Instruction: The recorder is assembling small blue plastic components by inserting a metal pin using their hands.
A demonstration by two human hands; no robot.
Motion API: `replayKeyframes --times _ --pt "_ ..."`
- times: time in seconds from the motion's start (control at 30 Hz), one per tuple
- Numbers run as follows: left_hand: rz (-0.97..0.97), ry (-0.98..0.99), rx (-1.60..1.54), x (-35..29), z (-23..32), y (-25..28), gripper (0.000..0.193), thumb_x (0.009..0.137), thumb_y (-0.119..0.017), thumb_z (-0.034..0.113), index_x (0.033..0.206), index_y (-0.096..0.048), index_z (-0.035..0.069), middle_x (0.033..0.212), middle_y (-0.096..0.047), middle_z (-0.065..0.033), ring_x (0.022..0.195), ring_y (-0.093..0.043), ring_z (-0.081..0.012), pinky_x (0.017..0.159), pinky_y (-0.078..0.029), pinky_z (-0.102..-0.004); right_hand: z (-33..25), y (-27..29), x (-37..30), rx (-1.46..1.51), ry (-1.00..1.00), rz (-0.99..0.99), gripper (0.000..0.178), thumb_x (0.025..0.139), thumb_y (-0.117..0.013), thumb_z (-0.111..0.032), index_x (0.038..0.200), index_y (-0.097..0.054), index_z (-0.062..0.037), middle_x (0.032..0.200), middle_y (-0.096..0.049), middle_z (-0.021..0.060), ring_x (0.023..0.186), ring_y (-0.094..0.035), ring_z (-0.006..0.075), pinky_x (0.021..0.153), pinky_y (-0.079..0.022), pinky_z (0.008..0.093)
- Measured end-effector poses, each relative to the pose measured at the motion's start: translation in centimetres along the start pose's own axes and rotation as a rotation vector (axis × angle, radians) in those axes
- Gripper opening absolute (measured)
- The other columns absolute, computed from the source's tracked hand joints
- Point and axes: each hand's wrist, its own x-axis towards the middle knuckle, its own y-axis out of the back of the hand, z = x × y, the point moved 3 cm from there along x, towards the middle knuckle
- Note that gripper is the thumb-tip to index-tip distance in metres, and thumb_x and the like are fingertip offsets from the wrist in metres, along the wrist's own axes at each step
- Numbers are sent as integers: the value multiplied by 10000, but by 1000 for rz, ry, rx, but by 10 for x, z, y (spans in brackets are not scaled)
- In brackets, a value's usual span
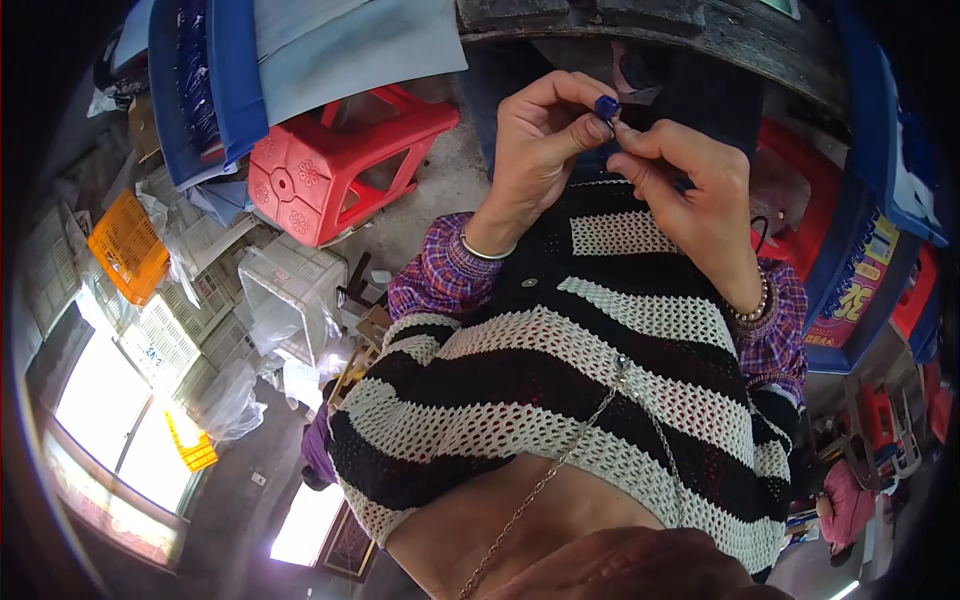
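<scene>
Thumb and forefinger of my left hand [545, 150] pinch a small, shiny dark blue piece [606, 108] with a faceted look, held up in front of my chest. Close by on the right, my right hand [695, 185] is closed in a pinch, its fingertips almost meeting the left ones just below the blue piece. A thin dark bit shows between the two sets of fingertips. Whether the right fingers grip that bit or something else is too small to make out. Both hands hang in the air short of the dark worktable edge [720, 45].
Left of my hands stands a red plastic stool [285, 185], under a pale sheet [360, 50] and beside a blue tray [235, 75]. Blue bins [845, 290] stand at the right. Orange crates [130, 245] and clear plastic bags [232, 400] lie left. Another person in pink [848, 500] is lower right.
</scene>
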Motion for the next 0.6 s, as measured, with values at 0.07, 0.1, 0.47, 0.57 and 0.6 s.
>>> replayKeyframes --times 0.07,0.1,0.47,0.57,0.6 --pt "30 21 54 3 -1 3 177 787 -678 82 909 -567 18 882 -573 -90 808 -553 -188 754 -455 -286 6 0 5 3 13 -7 119 760 -663 34 876 -635 34 653 -588 38 540 -553 64 475 -424 194" --pt "55 67 -3 5 -4 4 175 788 -677 84 907 -566 19 885 -572 -90 815 -553 -186 755 -454 -285 10 0 7 -17 8 -20 121 761 -663 32 878 -635 32 656 -589 39 543 -556 65 474 -426 194" --pt "84 189 -80 19 -4 6 197 780 -690 100 921 -571 30 910 -572 -80 845 -548 -156 754 -449 -265 34 5 16 508 -351 92 143 801 -628 -5 942 -622 23 681 -578 -8 593 -516 30 538 -400 151" --pt "108 100 -28 22 -6 1 191 781 -679 34 952 -599 4 920 -619 -62 807 -601 -111 705 -502 -216 33 17 24 338 -346 -73 180 802 -614 -19 979 -613 10 668 -553 -35 610 -496 17 546 -378 149" --pt "115 44 40 22 -6 -1 192 783 -678 35 956 -599 4 922 -618 -63 808 -597 -112 711 -500 -218 33 19 25 286 -305 -98 185 797 -609 -20 980 -616 7 660 -543 -41 611 -493 13 540 -370 151"
